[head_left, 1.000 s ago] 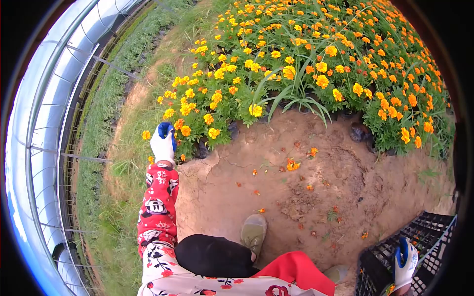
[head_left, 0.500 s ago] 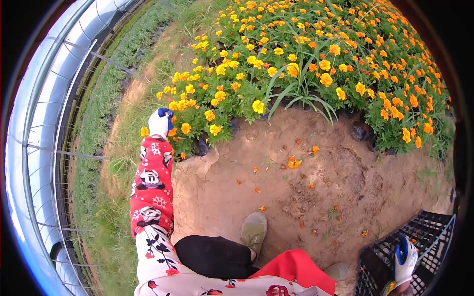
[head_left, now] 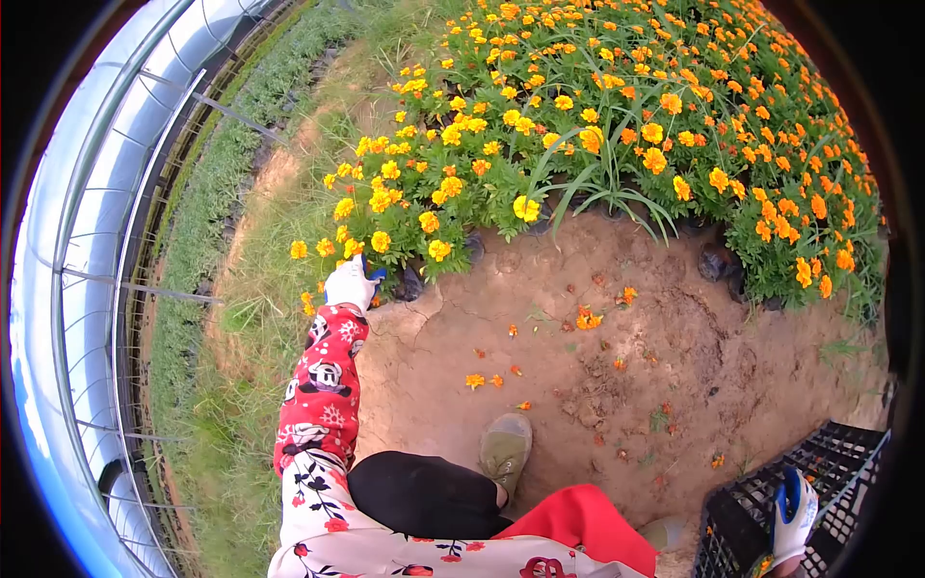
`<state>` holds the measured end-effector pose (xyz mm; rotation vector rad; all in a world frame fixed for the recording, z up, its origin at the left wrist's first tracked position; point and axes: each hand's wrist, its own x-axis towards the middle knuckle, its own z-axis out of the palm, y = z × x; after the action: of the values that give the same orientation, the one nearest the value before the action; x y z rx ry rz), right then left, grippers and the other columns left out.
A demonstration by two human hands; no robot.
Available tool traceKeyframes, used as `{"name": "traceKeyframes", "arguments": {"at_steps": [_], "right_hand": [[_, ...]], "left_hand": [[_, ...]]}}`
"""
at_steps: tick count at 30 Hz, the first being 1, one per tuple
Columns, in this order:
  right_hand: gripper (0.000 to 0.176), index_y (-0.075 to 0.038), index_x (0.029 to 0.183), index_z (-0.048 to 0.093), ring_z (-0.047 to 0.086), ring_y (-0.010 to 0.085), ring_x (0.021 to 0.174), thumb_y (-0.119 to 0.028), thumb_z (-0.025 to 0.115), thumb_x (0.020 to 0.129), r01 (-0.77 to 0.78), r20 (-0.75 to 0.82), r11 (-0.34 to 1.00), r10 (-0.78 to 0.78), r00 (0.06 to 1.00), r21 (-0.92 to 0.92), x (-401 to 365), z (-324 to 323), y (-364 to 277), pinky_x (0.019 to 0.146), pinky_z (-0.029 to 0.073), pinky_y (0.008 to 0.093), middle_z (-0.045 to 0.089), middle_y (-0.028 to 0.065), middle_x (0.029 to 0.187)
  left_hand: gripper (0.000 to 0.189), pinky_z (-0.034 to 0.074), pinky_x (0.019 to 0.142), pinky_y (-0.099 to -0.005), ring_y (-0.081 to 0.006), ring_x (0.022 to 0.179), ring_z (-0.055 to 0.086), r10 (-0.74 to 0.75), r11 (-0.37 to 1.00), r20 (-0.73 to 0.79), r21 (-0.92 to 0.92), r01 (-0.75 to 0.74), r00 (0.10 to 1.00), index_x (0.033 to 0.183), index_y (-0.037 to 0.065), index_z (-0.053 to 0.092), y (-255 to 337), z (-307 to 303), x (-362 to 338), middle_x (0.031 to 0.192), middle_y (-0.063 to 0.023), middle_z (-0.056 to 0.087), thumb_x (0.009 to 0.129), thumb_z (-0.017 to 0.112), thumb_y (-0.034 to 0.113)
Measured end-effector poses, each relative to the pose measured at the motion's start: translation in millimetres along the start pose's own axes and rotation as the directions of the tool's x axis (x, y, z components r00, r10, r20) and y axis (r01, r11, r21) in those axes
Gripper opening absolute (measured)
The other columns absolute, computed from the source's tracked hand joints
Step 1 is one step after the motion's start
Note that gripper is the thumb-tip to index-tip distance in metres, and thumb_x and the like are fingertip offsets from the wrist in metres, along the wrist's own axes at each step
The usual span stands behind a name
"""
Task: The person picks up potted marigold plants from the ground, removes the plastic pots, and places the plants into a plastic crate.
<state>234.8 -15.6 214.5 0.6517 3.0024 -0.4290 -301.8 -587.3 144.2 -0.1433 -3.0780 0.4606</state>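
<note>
My left hand (head_left: 352,285), in a white and blue glove, reaches into the lower left edge of the marigold plants (head_left: 453,183), close to several yellow blooms. Its fingers are partly hidden among the leaves, so their grip does not show. At the lower right, my right hand (head_left: 794,515), gloved in white and blue, is at the black plastic crate (head_left: 723,511). Its fingers look bent, but what they hold, if anything, is hidden. An orange flower (head_left: 766,564) shows beside the right wrist.
Fallen orange blooms (head_left: 588,319) lie on the bare soil (head_left: 434,376). My shoe (head_left: 506,451) stands below them. Dark plant bags (head_left: 715,260) line the bed's edge. Grass (head_left: 241,405) and a plastic-covered metal frame (head_left: 96,260) are on the left.
My left hand has moved down and slightly right in the view. A yellow-orange bloom now lies on the soil above my shoe. My right hand stays at the crate.
</note>
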Motion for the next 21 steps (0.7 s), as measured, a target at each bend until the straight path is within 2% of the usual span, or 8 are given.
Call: {"name": "traceKeyframes", "arguments": {"at_steps": [5, 6, 7, 9, 11, 12, 17, 21], "right_hand": [[0.036, 0.0, 0.115, 0.052, 0.053, 0.0307, 0.102, -0.001, 0.058, 0.079, -0.011, -0.003, 0.999, 0.011, 1.0, -0.047, 1, 1, -3, 0.093, 0.037, 0.0385, 0.058, 0.015, 0.11], [0.034, 0.0, 0.113, 0.054, 0.053, 0.0306, 0.101, -0.002, 0.058, 0.08, -0.02, -0.012, 1.0, 0.02, 1.0, -0.02, 2, 1, -5, 0.091, 0.039, 0.0383, 0.059, 0.0152, 0.108], [0.034, 0.0, 0.113, 0.054, 0.053, 0.0306, 0.101, -0.002, 0.058, 0.08, -0.026, -0.005, 0.999, 0.026, 1.0, -0.021, 4, -1, -10, 0.091, 0.039, 0.0383, 0.059, 0.0152, 0.108], [0.031, 0.0, 0.111, 0.055, 0.054, 0.0306, 0.1, -0.002, 0.057, 0.08, -0.044, 0.022, 0.999, 0.044, 0.999, -0.025, 8, -5, -15, 0.09, 0.04, 0.0379, 0.059, 0.0157, 0.107], [0.03, 0.001, 0.11, 0.056, 0.054, 0.0309, 0.099, -0.003, 0.056, 0.08, -0.036, -0.003, 0.999, 0.036, 0.999, -0.031, 8, -5, -16, 0.089, 0.04, 0.0377, 0.059, 0.016, 0.107], [0.03, 0.001, 0.11, 0.056, 0.055, 0.031, 0.099, -0.002, 0.057, 0.08, -0.049, 0.008, 0.999, 0.049, 0.999, -0.022, 9, -6, -17, 0.089, 0.04, 0.0378, 0.059, 0.0159, 0.107], [0.03, 0.001, 0.109, 0.056, 0.055, 0.0313, 0.098, -0.002, 0.058, 0.079, -0.057, -0.005, 0.998, 0.057, 0.998, -0.003, 7, -4, -14, 0.087, 0.041, 0.0378, 0.059, 0.0163, 0.106], [0.044, -0.002, 0.116, 0.049, 0.054, 0.0311, 0.093, -0.001, 0.061, 0.074, 0.089, 0.121, 0.977, -0.113, 0.986, 0.193, 41, -4, -52, 0.084, 0.041, 0.0403, 0.059, 0.014, 0.1]], "left_hand": [[0.033, 0.05, 0.068, -0.0367, -0.0234, 0.075, 0.063, 0.09, 0.995, -0.107, 0.059, -0.084, 0.99, 0.101, 0.007, 0.059, -12, 31, 12, 0.083, -0.0097, 0.064, 0.08, 0.06, 0.032], [0.029, 0.049, 0.059, -0.0343, -0.0205, 0.067, 0.062, -0.05, 0.898, 0.09, -0.433, 0.084, 0.995, 0.099, 0.006, 0.059, -19, 32, 16, 0.078, -0.0082, 0.063, 0.08, 0.06, 0.028], [0.025, 0.049, 0.051, -0.0319, -0.0176, 0.058, 0.061, -0.073, 0.562, 0.327, -0.767, 0.31, 0.942, 0.097, 0.005, 0.06, -22, 30, 17, 0.073, -0.0066, 0.061, 0.08, 0.061, 0.024], [0.012, 0.041, 0.039, -0.0265, -0.0126, 0.046, 0.053, 0.024, 0.174, 0.399, -0.904, 0.39, 0.916, 0.086, 0.003, 0.061, -9, -9, -11, 0.063, -0.0035, 0.055, 0.082, 0.059, 0.015], [0.012, 0.039, 0.038, -0.0264, -0.0121, 0.047, 0.053, 0.144, 0.077, 0.439, -0.899, 0.432, 0.887, 0.085, 0.003, 0.061, -14, -22, -22, 0.065, -0.0036, 0.056, 0.083, 0.059, 0.015], [0.01, 0.041, 0.039, -0.0265, -0.0121, 0.049, 0.054, 0.009, 0.328, 0.422, -0.858, 0.396, 0.907, 0.089, 0.003, 0.061, -14, -14, -19, 0.069, -0.0038, 0.058, 0.083, 0.056, 0.01], [0.014, 0.048, 0.052, -0.0305, -0.0185, 0.059, 0.06, 0.011, 0.513, 0.218, -0.839, 0.181, 0.976, 0.091, 0.004, 0.061, 10, -7, -28, 0.071, -0.0078, 0.062, 0.078, 0.056, 0.007], [0.028, 0.046, 0.073, -0.041, -0.0317, 0.084, 0.059, 0.467, 0.783, 0.004, -0.467, -0.411, 0.884, 0.097, 0.009, 0.057, 67, -56, -52, 0.085, -0.0143, 0.062, 0.075, 0.061, 0.025]]}}
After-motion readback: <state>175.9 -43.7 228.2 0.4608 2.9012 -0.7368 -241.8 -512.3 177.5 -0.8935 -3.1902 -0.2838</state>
